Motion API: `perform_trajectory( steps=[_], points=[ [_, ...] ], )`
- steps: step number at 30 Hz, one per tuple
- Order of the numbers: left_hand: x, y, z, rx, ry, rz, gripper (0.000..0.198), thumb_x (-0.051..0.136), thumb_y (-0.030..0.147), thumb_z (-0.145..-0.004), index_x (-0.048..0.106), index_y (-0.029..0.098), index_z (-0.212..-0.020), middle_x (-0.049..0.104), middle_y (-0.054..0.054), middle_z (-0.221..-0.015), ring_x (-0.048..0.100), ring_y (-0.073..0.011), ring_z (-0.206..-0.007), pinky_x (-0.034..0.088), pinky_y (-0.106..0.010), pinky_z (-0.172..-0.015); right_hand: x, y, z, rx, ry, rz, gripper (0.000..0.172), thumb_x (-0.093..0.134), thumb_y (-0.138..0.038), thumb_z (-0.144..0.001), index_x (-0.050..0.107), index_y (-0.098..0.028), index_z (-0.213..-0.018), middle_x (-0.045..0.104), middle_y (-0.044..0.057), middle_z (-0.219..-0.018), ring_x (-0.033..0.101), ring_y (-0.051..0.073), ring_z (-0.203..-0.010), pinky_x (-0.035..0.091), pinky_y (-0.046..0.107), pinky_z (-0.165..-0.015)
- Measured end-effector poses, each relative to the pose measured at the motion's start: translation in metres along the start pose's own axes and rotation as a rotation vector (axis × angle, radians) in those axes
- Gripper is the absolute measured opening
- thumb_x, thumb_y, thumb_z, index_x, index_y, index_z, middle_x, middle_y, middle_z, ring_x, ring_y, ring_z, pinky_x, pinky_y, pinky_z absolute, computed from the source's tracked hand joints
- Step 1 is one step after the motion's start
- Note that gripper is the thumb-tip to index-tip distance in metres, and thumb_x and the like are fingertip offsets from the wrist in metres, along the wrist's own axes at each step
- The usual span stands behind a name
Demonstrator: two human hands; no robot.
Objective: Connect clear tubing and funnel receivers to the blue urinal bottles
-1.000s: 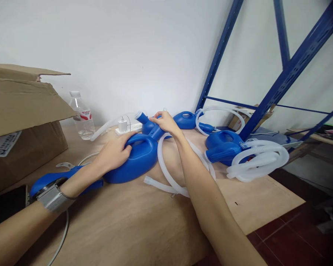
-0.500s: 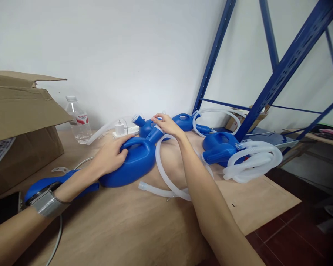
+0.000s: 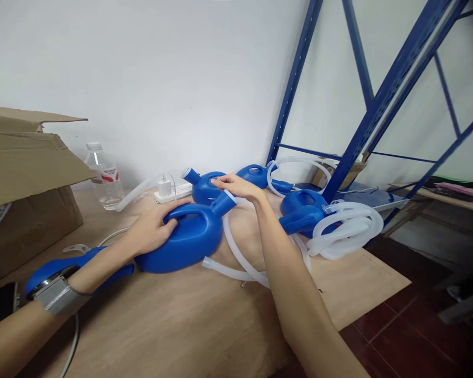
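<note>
Left hand (image 3: 152, 226) is closed on the handle of a blue plastic jug (image 3: 193, 249), which sits on the wooden tabletop (image 3: 161, 325), its white-rimmed neck angled up to the right. A mesh-banded watch (image 3: 61, 296) circles the left wrist; under that forearm lies another blue vessel (image 3: 47, 270). Right of the held jug, a translucent hose (image 3: 223, 269) loops over the tabletop, and farther right a second handled jug (image 3: 299, 218) lies against a coiled hose (image 3: 347, 228). A cardboard box (image 3: 35, 231) stands at left. Just beyond the held jug's neck is the right hand (image 3: 236, 185), thumb and fingers close together in front of a farther jug (image 3: 201, 191); I cannot tell whether it grips anything. Farther left are a white power strip (image 3: 179, 191) and a clear water bottle (image 3: 106, 184). At the far right, a blue metal rack (image 3: 295, 79) rises near the white wall (image 3: 161, 79).
</note>
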State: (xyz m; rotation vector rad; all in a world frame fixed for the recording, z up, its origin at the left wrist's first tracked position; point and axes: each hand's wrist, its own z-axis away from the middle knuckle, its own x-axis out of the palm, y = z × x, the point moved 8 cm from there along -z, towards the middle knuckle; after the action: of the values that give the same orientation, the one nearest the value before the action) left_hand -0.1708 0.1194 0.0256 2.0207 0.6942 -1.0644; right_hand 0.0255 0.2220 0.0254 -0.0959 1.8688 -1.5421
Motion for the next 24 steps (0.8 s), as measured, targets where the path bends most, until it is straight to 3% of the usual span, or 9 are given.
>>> perform_trajectory(
  steps=[3, 7, 9, 14, 18, 21, 24],
  points=[
    [0.000, 0.003, 0.000, 0.004, -0.003, 0.037, 0.063, 0.046, 0.027, -0.086, 0.064, 0.017, -0.146, 0.063, -0.007, -0.149, 0.059, -0.0314, -0.138, 0.041, -0.051, -0.124, 0.004, 0.007, -0.002, -0.023, 0.111, -0.110, 0.070, 0.056, -0.079, -0.090, 0.041, -0.014, -0.070, 0.039, -0.002, -0.063, 0.035, 0.004, -0.056, 0.029, 0.021, -0.056],
    [0.000, 0.008, 0.000, 0.021, -0.013, 0.062, 0.064, 0.046, 0.024, -0.085, 0.064, 0.017, -0.146, 0.062, -0.007, -0.150, 0.058, -0.0312, -0.140, 0.039, -0.050, -0.125, -0.007, 0.020, 0.011, -0.078, 0.440, -0.192, 0.084, 0.048, -0.096, -0.081, 0.046, -0.014, -0.064, 0.042, 0.000, -0.058, 0.038, 0.006, -0.055, 0.029, 0.023, -0.057],
    [0.001, 0.009, 0.000, 0.023, -0.017, 0.068, 0.064, 0.047, 0.024, -0.084, 0.064, 0.017, -0.145, 0.063, -0.008, -0.150, 0.059, -0.0315, -0.139, 0.040, -0.051, -0.125, -0.010, 0.021, 0.020, -0.133, 0.525, -0.212, 0.087, 0.047, -0.099, -0.078, 0.050, -0.013, -0.063, 0.042, 0.001, -0.058, 0.038, 0.006, -0.056, 0.029, 0.023, -0.058],
    [0.001, 0.008, -0.001, 0.027, -0.020, 0.082, 0.064, 0.047, 0.024, -0.083, 0.064, 0.015, -0.145, 0.064, -0.008, -0.148, 0.060, -0.0320, -0.137, 0.041, -0.052, -0.123, -0.012, 0.015, 0.037, -0.232, 0.613, -0.247, 0.088, 0.049, -0.100, -0.076, 0.052, -0.013, -0.062, 0.046, 0.003, -0.062, 0.041, 0.007, -0.060, 0.032, 0.025, -0.063],
    [0.001, 0.009, -0.001, 0.040, -0.014, 0.089, 0.064, 0.047, 0.024, -0.083, 0.065, 0.016, -0.143, 0.065, -0.008, -0.147, 0.061, -0.0317, -0.136, 0.041, -0.052, -0.123, -0.009, 0.006, 0.043, -0.304, 0.589, -0.254, 0.083, 0.053, -0.094, -0.079, 0.052, -0.013, -0.062, 0.047, 0.003, -0.067, 0.042, 0.008, -0.065, 0.033, 0.025, -0.067],
    [0.001, 0.011, -0.001, 0.048, -0.023, 0.103, 0.063, 0.047, 0.023, -0.083, 0.066, 0.016, -0.142, 0.065, -0.008, -0.147, 0.062, -0.0311, -0.136, 0.042, -0.051, -0.123, -0.007, 0.000, 0.047, -0.337, 0.548, -0.218, 0.074, 0.055, -0.084, -0.085, 0.050, -0.013, -0.063, 0.046, 0.003, -0.067, 0.040, 0.008, -0.064, 0.034, 0.026, -0.068],
    [0.001, 0.012, -0.001, 0.049, -0.044, 0.119, 0.063, 0.047, 0.022, -0.083, 0.067, 0.016, -0.142, 0.065, -0.007, -0.147, 0.061, -0.0305, -0.136, 0.043, -0.050, -0.122, -0.007, -0.005, 0.054, -0.382, 0.530, -0.184, 0.057, 0.052, -0.064, -0.091, 0.050, -0.014, -0.063, 0.048, 0.003, -0.069, 0.041, 0.008, -0.066, 0.034, 0.027, -0.070]
  ],
)
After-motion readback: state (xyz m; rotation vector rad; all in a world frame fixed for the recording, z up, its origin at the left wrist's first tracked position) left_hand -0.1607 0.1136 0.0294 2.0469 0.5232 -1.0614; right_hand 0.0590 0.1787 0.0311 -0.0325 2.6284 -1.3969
